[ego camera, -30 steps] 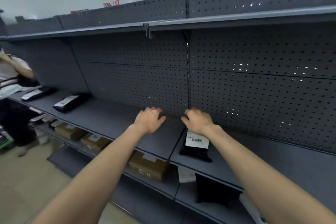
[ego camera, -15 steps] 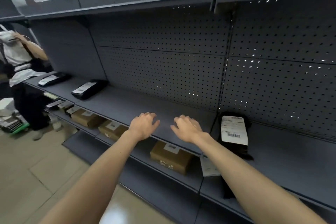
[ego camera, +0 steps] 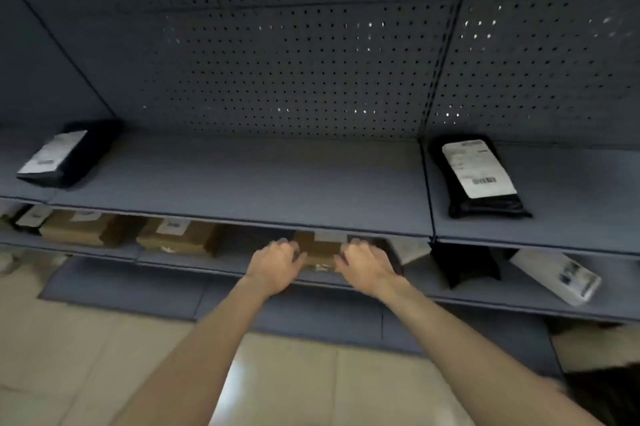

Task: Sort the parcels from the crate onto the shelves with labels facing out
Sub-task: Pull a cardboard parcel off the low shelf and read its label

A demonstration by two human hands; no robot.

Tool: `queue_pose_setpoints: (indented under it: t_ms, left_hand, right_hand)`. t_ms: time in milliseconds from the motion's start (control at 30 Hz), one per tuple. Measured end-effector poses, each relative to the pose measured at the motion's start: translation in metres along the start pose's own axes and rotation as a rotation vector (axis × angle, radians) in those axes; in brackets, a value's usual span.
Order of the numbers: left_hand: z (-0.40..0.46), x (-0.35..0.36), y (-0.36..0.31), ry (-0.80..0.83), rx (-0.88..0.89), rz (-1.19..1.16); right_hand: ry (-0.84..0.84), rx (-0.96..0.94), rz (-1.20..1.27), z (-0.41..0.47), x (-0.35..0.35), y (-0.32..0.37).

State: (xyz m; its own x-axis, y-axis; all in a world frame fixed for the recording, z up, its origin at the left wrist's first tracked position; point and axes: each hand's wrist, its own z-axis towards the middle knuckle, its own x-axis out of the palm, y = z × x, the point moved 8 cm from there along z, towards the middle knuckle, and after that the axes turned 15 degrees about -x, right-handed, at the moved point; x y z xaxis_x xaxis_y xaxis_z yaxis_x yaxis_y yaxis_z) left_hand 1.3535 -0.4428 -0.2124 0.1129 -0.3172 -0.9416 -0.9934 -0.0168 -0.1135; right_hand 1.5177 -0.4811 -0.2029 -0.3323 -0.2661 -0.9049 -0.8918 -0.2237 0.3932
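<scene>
Left hand: I see my left hand [ego camera: 275, 261] reaching at the lower grey metal shelf [ego camera: 519, 301], fingers curled at the left end of a brown cardboard box with a white label [ego camera: 320, 252]; motion blur keeps me from telling whether it grips the box or holds nothing.
Right hand: my right hand [ego camera: 367, 264] sits at the box's right end, fingers bent likewise; I cannot tell if it grips.
Box between hands: it rests on the lower shelf, partly hidden under the front edge of the upper grey metal shelf [ego camera: 242, 183].
Left of my hands: two more brown cardboard boxes [ego camera: 176, 237] on the same lower shelf.
Above and right of my hands: a black plastic mailer bag with a white barcode label [ego camera: 478, 176] lies on the upper shelf, label upward.
Above and far left: another black labelled mailer [ego camera: 65, 155].
Right, lower shelf: a black pouch [ego camera: 464, 264] and a white labelled packet [ego camera: 557, 275].
</scene>
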Motion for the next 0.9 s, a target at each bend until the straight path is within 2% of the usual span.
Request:
queue_pose_setpoints:
  t_ms: [100,267,400,533,667,767,900]
  left_hand:
    - [0.020,0.036,0.008,0.089,-0.012,0.010]
    - [0.070,0.094,0.026,0.125,-0.126,-0.105]
    - [0.118,0.141,0.048,0.141,-0.231,-0.232]
    - [0.160,0.182,0.068,0.150,-0.356,-0.458]
    - [0.181,0.214,0.068,0.207,-0.441,-0.694]
    - [0.188,0.229,0.066,0.207,-0.474,-0.849]
    - [0.179,0.235,0.065,0.179,-0.498,-0.973]
  right_hand:
    - [0.054,0.113,0.027,0.001,0.033,-0.029]
    - [0.043,0.324,0.145,0.026,0.089,-0.086]
    - [-0.031,0.467,0.194,0.055,0.127,-0.132]
    - [-0.127,0.551,0.325,0.079,0.167,-0.174]
    - [-0.213,0.645,0.604,0.085,0.201,-0.196]
    - [-0.335,0.663,0.778,0.083,0.215,-0.204]
    - [-0.454,0.638,0.856,0.078,0.218,-0.200]
